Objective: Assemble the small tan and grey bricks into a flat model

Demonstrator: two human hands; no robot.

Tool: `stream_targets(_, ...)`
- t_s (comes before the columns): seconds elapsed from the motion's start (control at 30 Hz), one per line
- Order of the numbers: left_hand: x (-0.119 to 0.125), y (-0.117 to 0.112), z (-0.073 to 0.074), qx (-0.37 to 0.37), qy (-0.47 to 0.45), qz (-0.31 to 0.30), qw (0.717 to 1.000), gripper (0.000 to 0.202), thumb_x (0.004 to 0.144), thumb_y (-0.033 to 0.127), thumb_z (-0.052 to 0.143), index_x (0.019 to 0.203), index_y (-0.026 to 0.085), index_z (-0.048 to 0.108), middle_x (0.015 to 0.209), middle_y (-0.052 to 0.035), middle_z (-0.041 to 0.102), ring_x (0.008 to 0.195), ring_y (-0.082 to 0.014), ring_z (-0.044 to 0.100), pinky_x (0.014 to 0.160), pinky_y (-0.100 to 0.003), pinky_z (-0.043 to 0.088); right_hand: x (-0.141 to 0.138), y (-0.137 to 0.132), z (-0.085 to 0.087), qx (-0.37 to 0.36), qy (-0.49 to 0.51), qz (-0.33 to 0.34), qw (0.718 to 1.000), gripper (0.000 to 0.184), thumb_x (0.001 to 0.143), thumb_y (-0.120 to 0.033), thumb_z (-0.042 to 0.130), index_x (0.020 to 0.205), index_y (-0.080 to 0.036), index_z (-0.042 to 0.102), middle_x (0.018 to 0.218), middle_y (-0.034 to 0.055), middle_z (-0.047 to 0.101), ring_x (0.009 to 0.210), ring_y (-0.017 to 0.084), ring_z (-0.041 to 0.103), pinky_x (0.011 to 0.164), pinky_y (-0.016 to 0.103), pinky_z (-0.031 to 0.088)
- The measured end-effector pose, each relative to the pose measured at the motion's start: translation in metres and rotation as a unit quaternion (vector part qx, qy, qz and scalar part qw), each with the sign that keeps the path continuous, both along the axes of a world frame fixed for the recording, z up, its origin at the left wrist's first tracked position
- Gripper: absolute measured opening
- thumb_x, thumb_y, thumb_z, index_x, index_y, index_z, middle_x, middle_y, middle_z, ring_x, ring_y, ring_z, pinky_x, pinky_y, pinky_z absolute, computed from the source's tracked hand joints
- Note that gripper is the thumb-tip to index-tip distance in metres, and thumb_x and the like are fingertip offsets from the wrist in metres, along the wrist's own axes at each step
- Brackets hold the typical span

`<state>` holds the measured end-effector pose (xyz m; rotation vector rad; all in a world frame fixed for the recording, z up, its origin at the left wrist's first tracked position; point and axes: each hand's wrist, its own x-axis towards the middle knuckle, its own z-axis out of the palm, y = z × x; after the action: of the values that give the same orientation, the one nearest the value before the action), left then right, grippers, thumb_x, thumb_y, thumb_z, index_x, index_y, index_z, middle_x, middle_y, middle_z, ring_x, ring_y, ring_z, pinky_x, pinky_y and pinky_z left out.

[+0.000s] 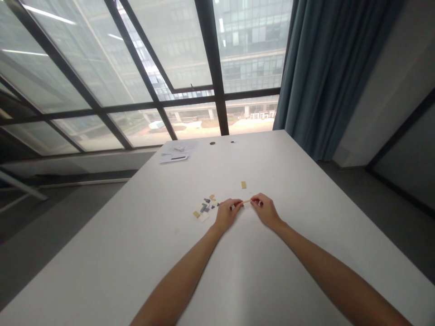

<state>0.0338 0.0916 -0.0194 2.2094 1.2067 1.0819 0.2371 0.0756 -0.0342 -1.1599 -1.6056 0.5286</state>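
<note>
Between my two hands is a thin tan piece, like a small building-block plate seen edge-on. The fingertips of my left hand pinch its left end, and those of my right hand pinch its right end. A flat tan plate lies on the table just beyond my hands. Left of my left hand is a loose group of small parts: dark grey pieces, a tan piece, another tan piece and a whitish piece. My fingers cover part of the held piece.
The parts lie on a large white table. Papers rest at its far left corner, and a dark round disc and a small black-and-white item sit near the far edge. Windows and a blue curtain stand behind.
</note>
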Motion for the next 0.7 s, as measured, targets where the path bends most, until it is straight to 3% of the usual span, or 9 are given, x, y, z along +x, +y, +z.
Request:
stream_targets(0.3, -0.0003, -0.0004, -0.0018, 0.003, -0.017, 0.001, 1.000, 0.012, 0.086, 0.024, 0.067, 0.094, 0.019, 0.075, 0.078, -0.0019, 0.073, 0.066, -0.0117, 0.060, 0.064, -0.023, 0.046, -0.0007, 0.0010, -0.0006, -0.012, 0.014, -0.008, 1.000, 0.010, 0.085, -0.024, 0.060, 0.087, -0.018, 0.068, 0.080, 0.0032, 0.066, 0.070, 0.016, 0.057, 0.062, 0.027, 0.043)
stream_targets(0.7, -0.0004, 0.0015, -0.0035, 0.007, -0.028, 0.001, 1.000, 0.014, 0.088, 0.027, 0.066, 0.096, 0.019, 0.074, 0.080, -0.0027, 0.072, 0.070, -0.0128, 0.062, 0.066, -0.024, 0.047, -0.0005, -0.0012, 0.0020, 0.002, -0.018, 0.017, 1.000, 0.010, 0.087, -0.021, 0.060, 0.089, -0.018, 0.070, 0.079, 0.0029, 0.065, 0.071, 0.016, 0.056, 0.065, 0.028, 0.043)
